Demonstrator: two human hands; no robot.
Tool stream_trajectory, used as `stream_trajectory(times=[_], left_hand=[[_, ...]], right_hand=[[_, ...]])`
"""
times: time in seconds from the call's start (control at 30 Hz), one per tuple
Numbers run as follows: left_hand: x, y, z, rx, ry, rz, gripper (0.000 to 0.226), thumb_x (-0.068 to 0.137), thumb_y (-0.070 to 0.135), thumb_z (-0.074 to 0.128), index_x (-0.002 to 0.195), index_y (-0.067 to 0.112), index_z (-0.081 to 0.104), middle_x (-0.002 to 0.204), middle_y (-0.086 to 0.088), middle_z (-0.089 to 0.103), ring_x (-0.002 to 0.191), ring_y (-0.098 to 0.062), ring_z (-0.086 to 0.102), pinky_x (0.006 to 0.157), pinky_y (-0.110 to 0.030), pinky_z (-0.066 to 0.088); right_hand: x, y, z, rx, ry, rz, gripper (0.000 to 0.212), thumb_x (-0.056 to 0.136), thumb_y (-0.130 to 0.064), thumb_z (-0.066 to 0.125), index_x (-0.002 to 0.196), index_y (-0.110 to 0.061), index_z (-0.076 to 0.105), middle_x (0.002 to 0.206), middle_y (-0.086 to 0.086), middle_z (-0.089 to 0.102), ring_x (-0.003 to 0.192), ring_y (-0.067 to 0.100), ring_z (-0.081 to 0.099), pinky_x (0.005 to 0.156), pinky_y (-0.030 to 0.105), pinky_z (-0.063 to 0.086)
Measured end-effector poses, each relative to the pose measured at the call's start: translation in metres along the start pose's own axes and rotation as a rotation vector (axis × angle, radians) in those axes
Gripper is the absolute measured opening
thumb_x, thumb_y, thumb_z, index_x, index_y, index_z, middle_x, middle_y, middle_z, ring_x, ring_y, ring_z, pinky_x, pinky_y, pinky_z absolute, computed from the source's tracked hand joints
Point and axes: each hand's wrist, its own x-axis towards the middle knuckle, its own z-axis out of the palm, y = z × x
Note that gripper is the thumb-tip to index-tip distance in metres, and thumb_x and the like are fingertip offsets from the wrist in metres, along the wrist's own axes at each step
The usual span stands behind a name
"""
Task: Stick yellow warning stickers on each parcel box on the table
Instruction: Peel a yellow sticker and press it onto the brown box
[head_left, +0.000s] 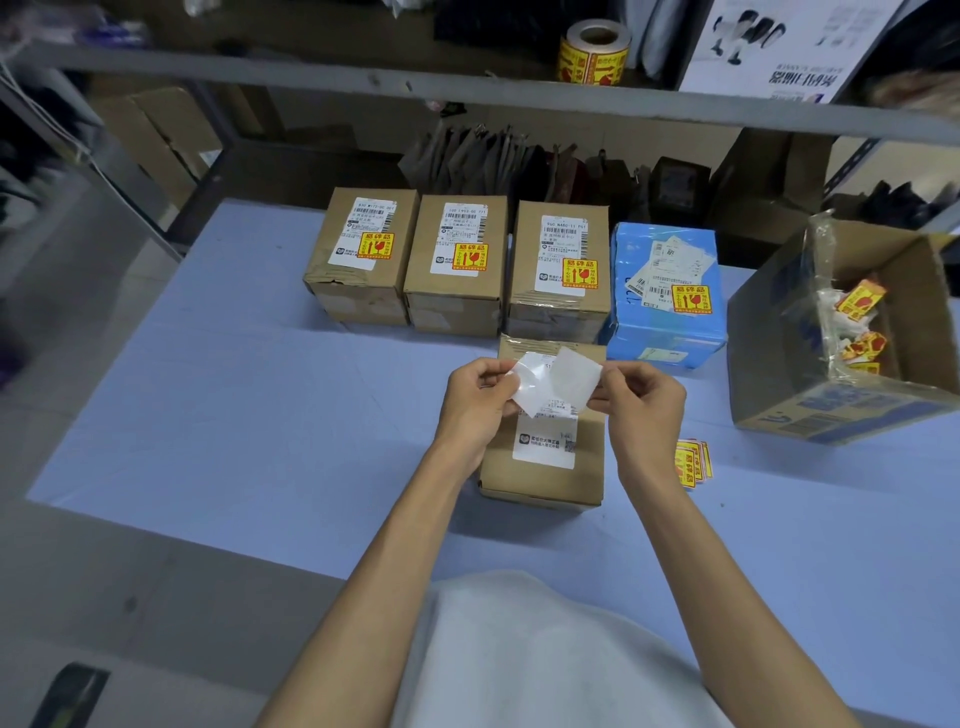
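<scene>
Stickers (692, 462), yellow and loosely stacked, lie on the blue table (260, 415) right of the nearest brown parcel (545, 467). Above that parcel, left hand (475, 402) and right hand (641, 402) pinch a white sheet (556, 382), its printed face hidden. Four labelled boxes (457, 265) stand behind.

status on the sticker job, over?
Both hands, left hand and right hand, grip a sticker mid-peel from its backing. Near brown parcel unstickered; four behind it done. Nothing in the way.
</scene>
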Motion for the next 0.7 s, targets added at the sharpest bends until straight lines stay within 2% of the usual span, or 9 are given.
stream_trajectory(times=[0.17,0.27,0.4,0.47,0.57,0.63,0.7], left_hand=[[0.005,0.007,-0.005,0.035,0.014,0.036,0.012,0.090,0.000,0.057,0.090,0.012,0.062,0.088,-0.004,0.065,0.082,-0.017,0.063,0.074,-0.030,0.054],[0.007,0.012,-0.002,0.049,0.032,0.011,0.012,0.089,0.002,0.057,0.092,0.013,0.061,0.089,-0.006,0.068,0.083,-0.017,0.065,0.075,-0.029,0.054],[0.010,0.021,0.000,0.134,0.079,0.037,0.020,0.093,0.013,0.045,0.098,0.020,0.063,0.096,-0.001,0.064,0.084,-0.013,0.060,0.071,-0.030,0.050],[0.009,0.026,0.001,0.151,0.104,0.043,0.020,0.096,0.016,0.042,0.095,0.017,0.062,0.089,0.002,0.061,0.078,-0.009,0.056,0.064,-0.024,0.045],[0.008,0.030,0.000,0.187,0.138,0.077,0.025,0.097,0.016,0.038,0.078,0.016,0.055,0.073,0.003,0.052,0.068,-0.011,0.048,0.061,-0.025,0.038],[0.007,0.031,-0.001,0.130,0.143,0.065,0.031,0.098,0.015,0.035,0.071,0.017,0.050,0.072,0.001,0.053,0.068,-0.013,0.054,0.063,-0.024,0.044],[0.005,0.031,-0.002,0.100,0.138,0.051,0.034,0.101,0.024,0.035,0.073,0.017,0.051,0.072,-0.002,0.060,0.063,-0.012,0.061,0.069,-0.028,0.051]], right_hand=[[0.011,-0.010,0.002,-0.043,0.030,-0.005,0.012,0.089,-0.010,0.057,0.087,-0.009,0.069,0.080,0.008,0.071,0.067,0.014,0.068,0.072,0.040,0.061],[0.012,-0.019,0.005,-0.063,0.005,-0.046,0.013,0.089,-0.011,0.058,0.080,-0.015,0.067,0.077,0.007,0.071,0.068,0.017,0.069,0.074,0.041,0.060],[0.012,-0.029,0.009,-0.065,-0.029,-0.073,0.016,0.088,-0.010,0.058,0.077,-0.016,0.067,0.078,0.006,0.071,0.074,0.022,0.070,0.073,0.044,0.060],[0.014,-0.033,0.010,-0.068,-0.041,-0.077,0.016,0.088,-0.011,0.058,0.076,-0.016,0.066,0.077,0.006,0.071,0.075,0.022,0.070,0.074,0.045,0.060],[0.014,-0.038,0.011,-0.076,-0.050,-0.089,0.016,0.089,-0.011,0.058,0.076,-0.018,0.065,0.078,0.003,0.071,0.074,0.017,0.070,0.074,0.042,0.060],[0.013,-0.040,0.012,-0.078,-0.054,-0.099,0.015,0.090,-0.011,0.058,0.078,-0.016,0.065,0.078,0.003,0.071,0.074,0.018,0.070,0.073,0.041,0.060],[0.011,-0.042,0.013,-0.076,-0.061,-0.111,0.017,0.090,-0.009,0.057,0.077,-0.017,0.065,0.077,0.004,0.070,0.074,0.019,0.070,0.072,0.041,0.060]])
